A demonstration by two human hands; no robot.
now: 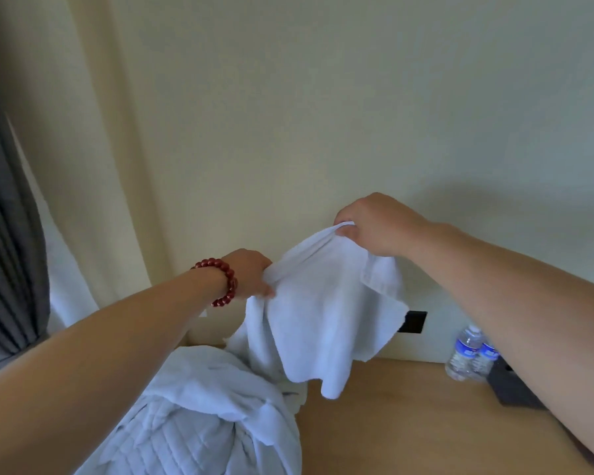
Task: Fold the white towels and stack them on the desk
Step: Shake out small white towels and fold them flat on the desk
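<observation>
Both hands hold one white towel (326,313) up in the air above the bench (426,423), in front of the wall. The left hand (251,274) pinches the top edge at its lower end; the right hand (371,224) grips the same edge higher up, fingers curled round a bunched corner. The edge runs taut and slanted between them, and the rest of the towel hangs slack, its lowest tip just above the bench. A heap of white linen (203,413) lies on the bench below the left arm, touching or nearly touching the hanging towel's left side; I cannot tell which.

The towel looks not yet folded, so the task seems to be at an early stage.

Risks from here: the hanging part may drag into the heap and snag or pull linen off the bench. The bunched grip on the right may mean the corners are not truly found, giving a crooked fold. Two water bottles (470,354) stand near the wall under the right arm; a wide sweep of that arm could knock them over.
</observation>
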